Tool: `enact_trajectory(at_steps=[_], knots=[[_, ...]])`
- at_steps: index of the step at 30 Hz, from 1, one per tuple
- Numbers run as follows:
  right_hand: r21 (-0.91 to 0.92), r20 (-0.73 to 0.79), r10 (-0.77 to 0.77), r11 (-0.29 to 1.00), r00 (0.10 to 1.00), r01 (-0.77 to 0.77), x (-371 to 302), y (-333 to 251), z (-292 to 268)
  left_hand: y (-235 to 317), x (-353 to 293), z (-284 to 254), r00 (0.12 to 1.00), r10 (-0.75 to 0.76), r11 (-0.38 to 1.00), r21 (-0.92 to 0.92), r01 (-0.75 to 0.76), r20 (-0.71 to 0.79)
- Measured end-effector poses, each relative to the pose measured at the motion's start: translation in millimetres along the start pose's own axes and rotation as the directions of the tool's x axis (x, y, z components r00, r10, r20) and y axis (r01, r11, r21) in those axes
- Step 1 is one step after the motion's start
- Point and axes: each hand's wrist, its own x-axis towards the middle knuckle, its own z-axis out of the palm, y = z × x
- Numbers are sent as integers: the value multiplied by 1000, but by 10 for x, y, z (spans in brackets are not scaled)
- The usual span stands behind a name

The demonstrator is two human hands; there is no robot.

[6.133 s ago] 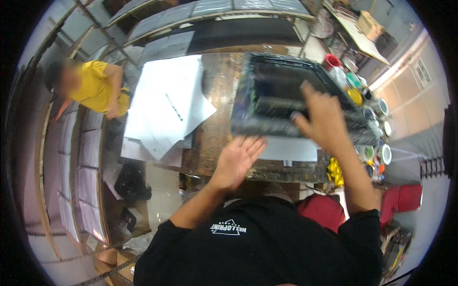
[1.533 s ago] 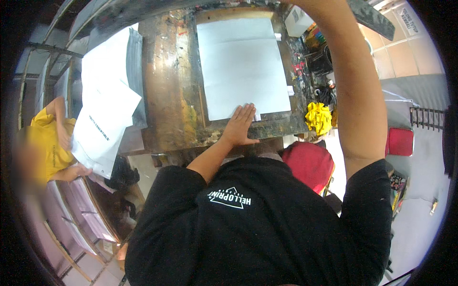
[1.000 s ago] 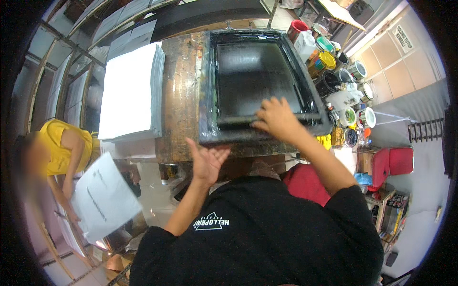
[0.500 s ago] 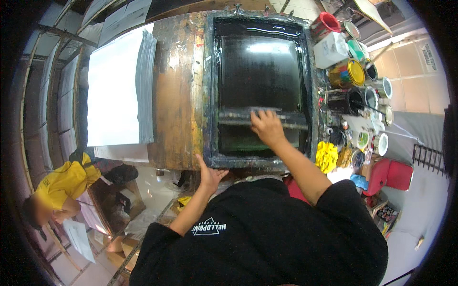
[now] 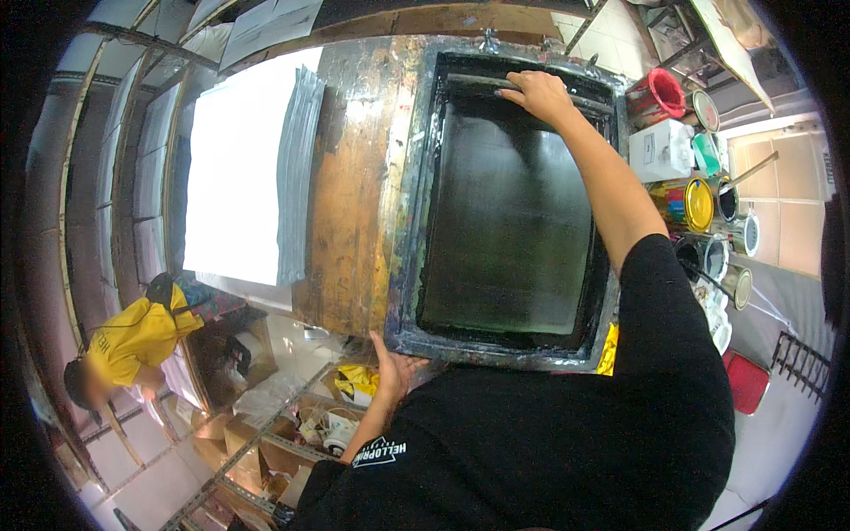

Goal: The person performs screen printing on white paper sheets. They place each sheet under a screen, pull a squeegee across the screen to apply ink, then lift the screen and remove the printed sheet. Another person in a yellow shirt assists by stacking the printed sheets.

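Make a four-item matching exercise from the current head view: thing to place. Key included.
1. Squeegee
2. Left hand
3. White paper stack
4. Red can

A. On the table, left of the screen-printing frame
B. Beside the screen-printing frame's far right corner
C. At the screen-printing frame's near left corner
D. Under the right hand, at the screen-printing frame's far end

Pairs: 1-D, 2-C, 3-A, 4-B
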Motion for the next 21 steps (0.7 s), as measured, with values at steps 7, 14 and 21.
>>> enact_trajectory(at_steps=[7, 14, 21], knots=[[-99, -11, 59, 993, 998, -59, -1187, -900, -67, 40, -110, -119, 971, 143, 982, 99, -164, 191], [10, 187, 86, 996, 979, -89, -2927, -2508, -1064, 227, -429, -153, 848, 231, 959, 33, -280, 478], [-99, -198, 12, 995, 980, -32, -2811, -3085, -2622, 1110, -1203, 240, 307, 433, 844, -261, -468, 848]])
